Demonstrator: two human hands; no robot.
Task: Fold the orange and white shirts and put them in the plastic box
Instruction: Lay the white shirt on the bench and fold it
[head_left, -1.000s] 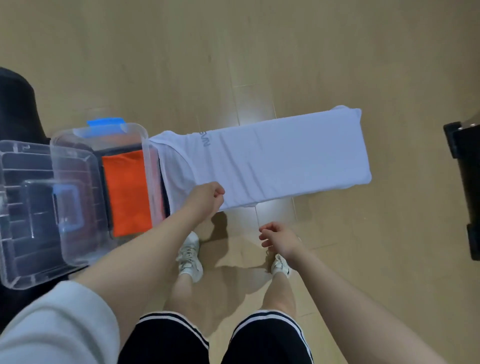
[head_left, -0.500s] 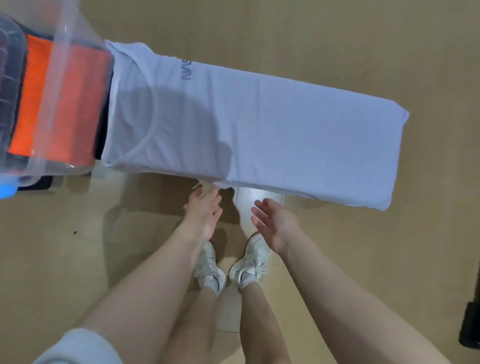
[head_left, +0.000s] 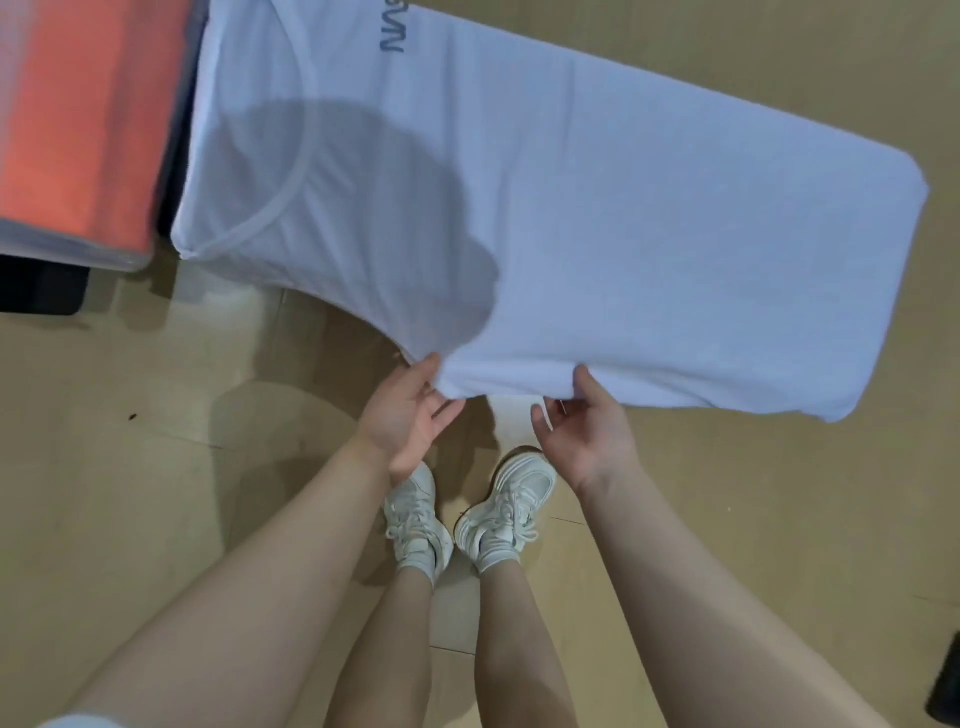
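Fingers: right hand (head_left: 589, 436) pinches the white shirt (head_left: 597, 218) at its near edge, thumb on top; left hand (head_left: 408, 421) is palm-up, fingers (head_left: 448, 410) straight under that edge.
Change: 0.5 s ago we had both hands short of the edge.
Shirt: smooth long folded strip on wood floor (head_left: 156, 519), collar end beside plastic box (head_left: 104, 257).
Box: clear, holds folded orange shirt (head_left: 78, 114).

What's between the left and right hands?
Head view: only the near edge of the long folded white shirt bridges left hand and right hand; beneath it, bare wooden floor.
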